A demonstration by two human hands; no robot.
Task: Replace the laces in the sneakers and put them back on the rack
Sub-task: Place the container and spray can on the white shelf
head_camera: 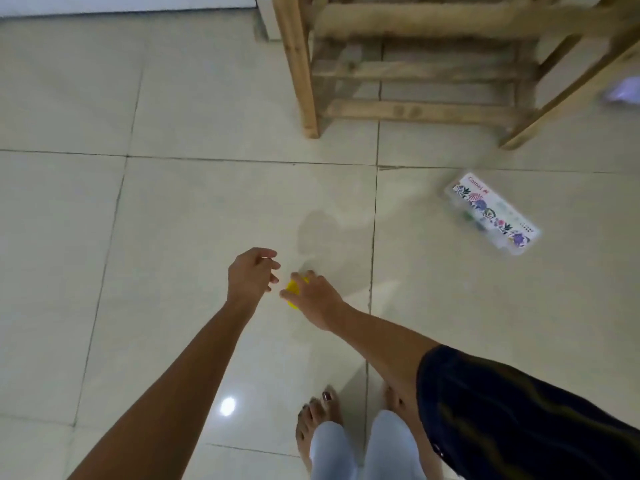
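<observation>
Right hand (317,301) curls its fingers round a small yellow object (292,292), possibly bundled laces; blur prevents confirmation, and its long axis cannot be told. Left hand (252,273) hangs just beside it, fingers loosely curled, holding nothing. Glossy pale tiled floor (173,209) beneath. Wooden slatted rack (408,77) stands beyond; a rectangular floral-printed box (493,213) lies diagonally near it.

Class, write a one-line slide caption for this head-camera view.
Right hand grips a yellow object beside the left hand, near a wooden rack.
</observation>
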